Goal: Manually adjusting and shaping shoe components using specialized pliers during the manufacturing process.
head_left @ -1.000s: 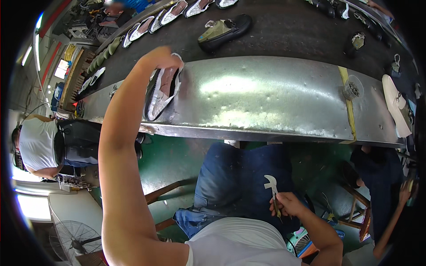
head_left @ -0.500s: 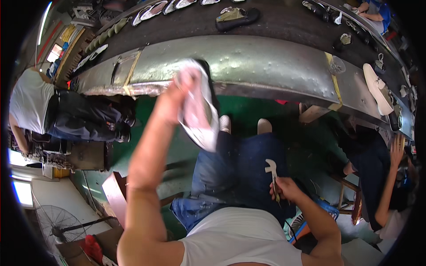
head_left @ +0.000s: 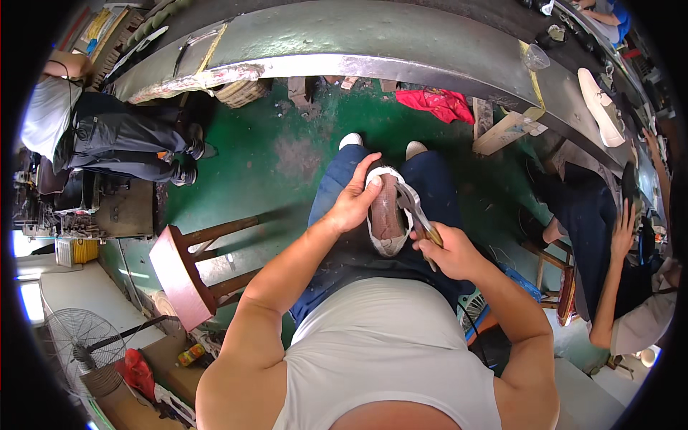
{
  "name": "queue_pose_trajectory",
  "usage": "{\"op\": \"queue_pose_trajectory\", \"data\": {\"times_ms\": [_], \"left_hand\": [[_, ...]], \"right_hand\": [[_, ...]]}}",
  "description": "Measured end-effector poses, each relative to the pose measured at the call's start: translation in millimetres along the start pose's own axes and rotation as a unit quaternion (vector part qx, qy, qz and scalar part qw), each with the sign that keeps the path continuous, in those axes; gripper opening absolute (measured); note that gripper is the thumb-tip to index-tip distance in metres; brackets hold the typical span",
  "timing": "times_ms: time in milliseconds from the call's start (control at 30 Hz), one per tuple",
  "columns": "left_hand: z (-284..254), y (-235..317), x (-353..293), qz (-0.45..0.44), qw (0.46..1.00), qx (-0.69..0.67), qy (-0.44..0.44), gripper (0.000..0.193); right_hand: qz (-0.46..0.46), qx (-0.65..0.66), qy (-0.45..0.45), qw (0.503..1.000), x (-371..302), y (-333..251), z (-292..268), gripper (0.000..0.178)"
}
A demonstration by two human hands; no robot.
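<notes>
Above my lap, my left hand (head_left: pixel 352 204) is closed around the toe-far part of a shoe upper on a last (head_left: pixel 388 211), its brown underside facing up and a white edge folded round it. My thumb presses on that edge. My right hand (head_left: pixel 451 252) grips the handles of metal lasting pincers (head_left: pixel 412 204), whose curved jaws touch the shoe's right edge. Whether the jaws pinch the material cannot be made out.
Ahead runs a metal-edged conveyor bench (head_left: pixel 373 43), with a cream shoe (head_left: pixel 600 107) on its right part. A wooden stool (head_left: pixel 179 279) stands left. Co-workers sit at both sides. A red cloth (head_left: pixel 437 106) lies under the bench; a fan (head_left: pixel 82 344) stands lower left.
My left hand has brought the shoe from the bench edge down and right over my lap. The pincers in my right hand have risen to the shoe's edge. My view has tilted downward.
</notes>
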State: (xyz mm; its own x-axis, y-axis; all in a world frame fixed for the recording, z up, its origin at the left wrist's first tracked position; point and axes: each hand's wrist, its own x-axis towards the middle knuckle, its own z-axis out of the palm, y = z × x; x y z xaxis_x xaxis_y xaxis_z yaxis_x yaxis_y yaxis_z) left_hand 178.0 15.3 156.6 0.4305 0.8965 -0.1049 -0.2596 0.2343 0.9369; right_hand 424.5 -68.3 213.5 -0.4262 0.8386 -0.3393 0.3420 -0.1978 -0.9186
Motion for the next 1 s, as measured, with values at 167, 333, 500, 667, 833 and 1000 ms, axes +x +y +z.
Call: {"op": "queue_pose_trajectory", "data": {"times_ms": [167,333,500,667,833,1000], "left_hand": [[-2,-3,-1,0.015,0.998,0.062,0.017,0.054],[-5,1,8,-0.007,0.997,0.075,-0.021,0.057],[-3,-2,15,-0.002,0.994,0.099,-0.054,0.058],[4,4,20,-0.007,0.992,0.095,-0.080,0.058],[9,-6,21,-0.048,0.984,0.145,-0.094,0.060],[9,0,29,-0.037,0.986,0.126,-0.099,0.063]], "right_hand": [[0.039,0.070,0.006,0.997,17,-1,12,0.026],[0.061,0.311,-0.028,0.948,23,0,13,0.024],[0.064,0.123,0.036,0.990,20,0,2,0.023],[0.129,0.520,-0.015,0.844,13,-27,-11,0.024],[0.112,-0.108,0.035,0.987,9,-29,-15,0.021],[0.116,0.502,-0.072,0.854,21,-22,-27,0.025]]}}
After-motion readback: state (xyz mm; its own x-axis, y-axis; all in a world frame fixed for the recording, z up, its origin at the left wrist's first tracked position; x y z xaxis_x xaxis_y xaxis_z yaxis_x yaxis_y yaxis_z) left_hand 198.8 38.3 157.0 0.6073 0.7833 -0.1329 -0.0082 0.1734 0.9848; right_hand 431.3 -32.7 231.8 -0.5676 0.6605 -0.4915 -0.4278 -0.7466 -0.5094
